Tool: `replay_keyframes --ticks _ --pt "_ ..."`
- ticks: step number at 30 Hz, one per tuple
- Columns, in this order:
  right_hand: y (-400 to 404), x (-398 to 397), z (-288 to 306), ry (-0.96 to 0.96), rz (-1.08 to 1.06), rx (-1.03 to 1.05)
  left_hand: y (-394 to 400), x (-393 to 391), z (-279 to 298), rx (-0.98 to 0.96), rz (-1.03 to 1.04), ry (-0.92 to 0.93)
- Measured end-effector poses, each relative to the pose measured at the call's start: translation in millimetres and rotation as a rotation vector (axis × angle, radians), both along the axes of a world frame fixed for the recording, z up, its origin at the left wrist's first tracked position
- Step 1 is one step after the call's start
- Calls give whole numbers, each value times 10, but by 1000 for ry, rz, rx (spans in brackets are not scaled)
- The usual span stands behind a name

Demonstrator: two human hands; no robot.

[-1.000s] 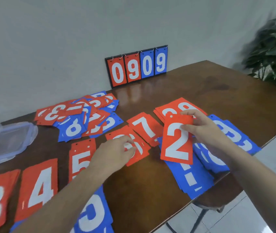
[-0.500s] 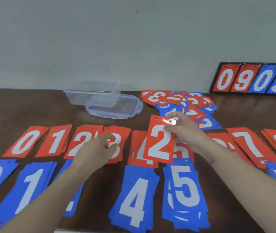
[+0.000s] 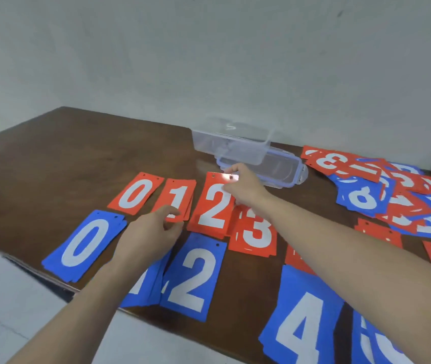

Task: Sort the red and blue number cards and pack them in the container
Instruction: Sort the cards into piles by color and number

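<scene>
Right hand [image 3: 246, 187]: you pinch the top of the red 2 card [image 3: 213, 204].
Left hand [image 3: 151, 232]: your fingers are loosely curled and hold nothing, beside the red 1 pile [image 3: 179, 197].

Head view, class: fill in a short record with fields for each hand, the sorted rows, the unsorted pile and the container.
right hand: pinches top edge of the red 2 card, over the red 2 pile
left hand: fingers loosely curled, by the red 1 pile
red row: 0, 1, 2, 3
blue row: 0, 2, 4 readable
unsorted pile: mixed red and blue, far right
container: clear, open, no cards visible inside
</scene>
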State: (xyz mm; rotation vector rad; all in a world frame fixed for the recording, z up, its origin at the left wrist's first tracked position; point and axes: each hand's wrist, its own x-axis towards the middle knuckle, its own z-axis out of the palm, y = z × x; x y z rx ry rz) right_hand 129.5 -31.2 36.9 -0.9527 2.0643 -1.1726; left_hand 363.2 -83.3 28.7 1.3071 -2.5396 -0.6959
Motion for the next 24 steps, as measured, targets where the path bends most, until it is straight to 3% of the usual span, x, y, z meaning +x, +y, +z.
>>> replay_keyframes --ticks 6,14,24 --pt "-56 -79 -213 490 40 203 -51 -142 35 -37 -44 1" --pt "853 -719 -15 456 -155 21 130 -999 105 -60 -250 66" --pt "2345 -1847 97 457 -411 227 711 -2526 85 -98 -529 68"
